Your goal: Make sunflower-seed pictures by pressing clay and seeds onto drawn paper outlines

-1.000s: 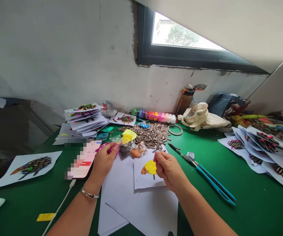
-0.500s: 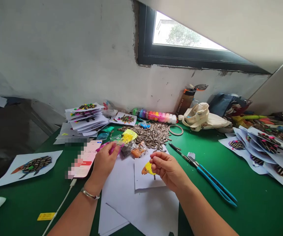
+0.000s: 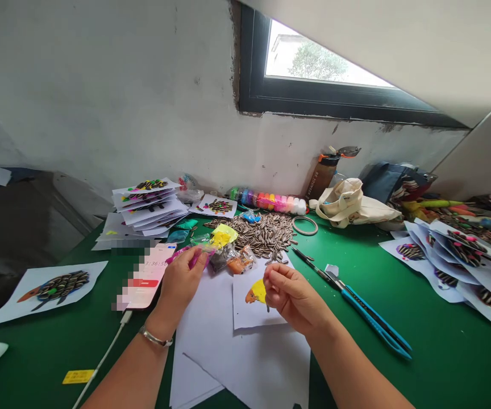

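My left hand is closed on a magenta packet of modelling clay, with bright pink showing between thumb and fingers. Above a small white sheet my right hand is held in a pinch; anything between its fingertips is too small to make out. On that sheet is a yellow clay shape with an orange-brown end, partly covered by my right hand. Just beyond lie an orange clay packet, a dark clay packet and a yellow clay packet.
Sunflower seeds are heaped behind the packets. To the right lie long blue-handled tweezers and a tape roll. A phone on a cable sits left. Seed pictures are stacked at back left, with more pictures at right.
My right hand has shifted slightly to the right over the small sheet, still pinched. My left hand stays almost in place with the magenta packet.
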### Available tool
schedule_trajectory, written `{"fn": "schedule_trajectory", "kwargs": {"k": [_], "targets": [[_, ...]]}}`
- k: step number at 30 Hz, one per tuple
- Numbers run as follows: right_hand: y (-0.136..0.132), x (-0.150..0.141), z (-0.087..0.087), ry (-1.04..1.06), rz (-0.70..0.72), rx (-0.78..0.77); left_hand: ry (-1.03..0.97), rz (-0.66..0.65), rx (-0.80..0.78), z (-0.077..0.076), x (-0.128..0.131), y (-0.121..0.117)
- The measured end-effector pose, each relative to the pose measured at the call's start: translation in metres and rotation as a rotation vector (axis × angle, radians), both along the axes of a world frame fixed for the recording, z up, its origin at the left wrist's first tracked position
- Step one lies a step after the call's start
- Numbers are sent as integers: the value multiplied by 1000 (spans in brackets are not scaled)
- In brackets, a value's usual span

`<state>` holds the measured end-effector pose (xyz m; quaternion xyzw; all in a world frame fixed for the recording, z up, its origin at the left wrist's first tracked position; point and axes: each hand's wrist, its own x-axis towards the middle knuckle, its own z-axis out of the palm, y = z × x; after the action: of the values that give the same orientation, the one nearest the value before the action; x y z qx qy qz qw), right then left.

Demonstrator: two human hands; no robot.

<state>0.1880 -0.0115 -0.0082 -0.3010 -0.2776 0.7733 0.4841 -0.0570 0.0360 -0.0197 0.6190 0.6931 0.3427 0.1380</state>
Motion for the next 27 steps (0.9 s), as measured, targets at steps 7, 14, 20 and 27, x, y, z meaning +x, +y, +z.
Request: {"fn": "schedule_trajectory", "kwargs": {"k": [7, 14, 20, 27], "targets": [[0, 1, 1, 28, 0, -25, -18, 6, -10, -1, -1, 0], [-1, 0, 2, 51, -31, 18, 4, 0, -4, 1, 0, -1], [-1, 1, 1, -60, 10, 33, 14, 18, -12, 1, -1, -1], [1, -2, -6, -366, -105, 101, 32, 9, -8, 2, -1, -2]]}}
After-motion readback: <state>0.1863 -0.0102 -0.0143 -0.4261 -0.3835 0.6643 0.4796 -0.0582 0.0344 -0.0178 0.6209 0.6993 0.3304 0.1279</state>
